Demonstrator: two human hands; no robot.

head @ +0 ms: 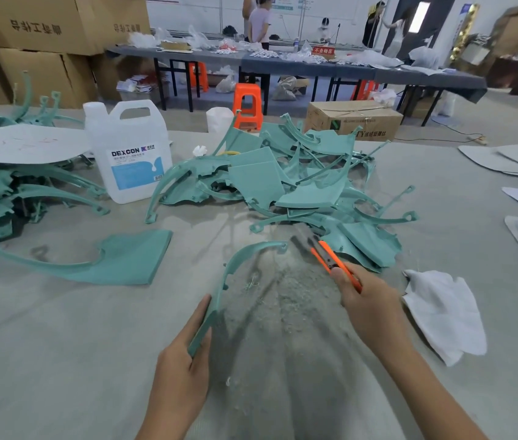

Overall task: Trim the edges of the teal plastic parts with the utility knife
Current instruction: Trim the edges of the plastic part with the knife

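Teal curved plastic part (235, 271): thin arc with a flat tab at the near end, held on edge just above the grey surface (61, 344), looped far end pointing toward the heap.
Left hand (184, 369): wrapped round the flat near end of the part, thumb along one face, fingers behind.
Right hand (368, 300): clamped on the handle of the orange utility knife (324, 252), blade out and aimed at the part's far end. Blade blurred, so contact with the part not clear.
Shavings (276, 296): pale dust and curls spread between both hands; judged a sign of much trimming done.
Heap of teal parts (283, 179): big tangle just beyond the knife; trimmed or not, impossible to tell.
Left stack of teal parts (4, 192): under a grey sheet, beside a white plastic jug (130, 154).
Lone flat teal part (130, 258): lying left of the held one, apart from both piles.
White cloth (441, 309): crumpled near the right hand.
Progress: judged somewhere in the middle. One part under the knife, many pieces around, no visible sorting into finished and unfinished.
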